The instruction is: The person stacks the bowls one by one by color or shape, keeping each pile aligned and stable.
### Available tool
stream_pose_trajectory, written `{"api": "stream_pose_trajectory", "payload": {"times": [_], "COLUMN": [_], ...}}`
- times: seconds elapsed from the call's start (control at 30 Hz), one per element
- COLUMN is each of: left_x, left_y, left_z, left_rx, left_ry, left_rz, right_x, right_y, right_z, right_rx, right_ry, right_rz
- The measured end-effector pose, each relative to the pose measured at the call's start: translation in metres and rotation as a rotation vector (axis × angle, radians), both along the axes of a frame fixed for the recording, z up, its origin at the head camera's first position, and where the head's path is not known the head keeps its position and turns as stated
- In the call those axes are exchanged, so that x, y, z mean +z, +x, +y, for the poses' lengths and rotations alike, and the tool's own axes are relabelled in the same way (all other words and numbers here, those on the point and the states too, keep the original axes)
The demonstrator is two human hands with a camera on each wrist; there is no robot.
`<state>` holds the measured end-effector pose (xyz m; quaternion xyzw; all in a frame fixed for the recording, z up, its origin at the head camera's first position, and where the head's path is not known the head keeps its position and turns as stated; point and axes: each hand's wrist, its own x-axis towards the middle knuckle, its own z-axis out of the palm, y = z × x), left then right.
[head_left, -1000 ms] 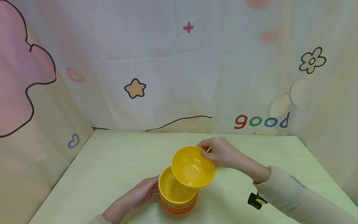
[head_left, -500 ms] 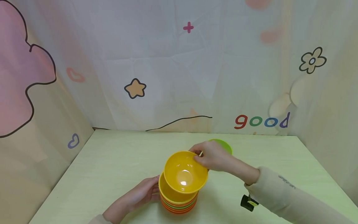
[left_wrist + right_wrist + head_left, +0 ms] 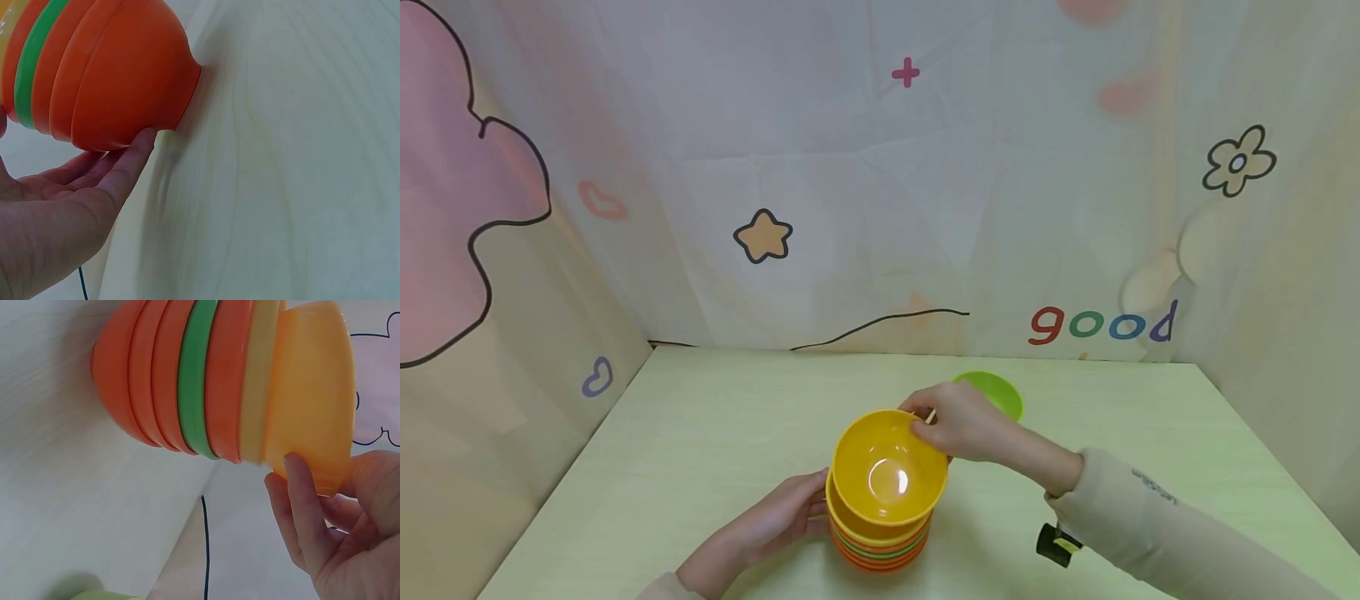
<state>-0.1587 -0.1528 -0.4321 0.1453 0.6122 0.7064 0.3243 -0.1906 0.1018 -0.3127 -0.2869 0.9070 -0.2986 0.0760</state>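
Observation:
In the head view a yellow bowl (image 3: 880, 454) is tilted over a stack of nested bowls (image 3: 880, 562). My right hand (image 3: 970, 423) grips it by its right rim, thumb inside and fingers outside. The right wrist view shows this yellow bowl (image 3: 315, 394) partly inside the top of the stack, whose pale yellow bowl (image 3: 257, 381) sits over orange ones and one green. My left hand (image 3: 784, 512) rests against the stack's left side. Seen from the left wrist, its fingers lie fairly straight along the lowest orange bowl (image 3: 134, 69), which stands on the table.
A light green bowl (image 3: 1006, 398) stands farther back on the pale table (image 3: 715, 417), partly behind my right hand. Printed cloth (image 3: 850, 208) hangs behind the table and along its sides.
My right hand has moved left and down with the yellow bowl, bringing it over the stack. The green bowl behind has come into view. The left hand has stayed in place.

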Motion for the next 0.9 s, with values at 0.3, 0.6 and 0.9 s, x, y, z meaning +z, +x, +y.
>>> {"api": "stream_pose_trajectory", "payload": {"times": [0.3,0.6,0.9], "left_x": [-0.0006,0.0000,-0.0008], "left_y": [-0.0010,-0.0003,0.0000], "left_z": [-0.0002,0.0010,0.0011], "left_rx": [-0.005,0.008,0.012], "left_ry": [0.011,0.000,-0.001], "left_rz": [0.004,0.001,0.000], "right_x": [-0.0029,-0.0040,-0.0080], "right_y": [0.0011,0.0036,0.0027], "right_z": [-0.0043,-0.0054,-0.0054], "right_rx": [-0.004,-0.006,-0.013], "right_ry": [-0.004,-0.013,-0.018], "right_rz": [-0.024,-0.042,-0.047]}}
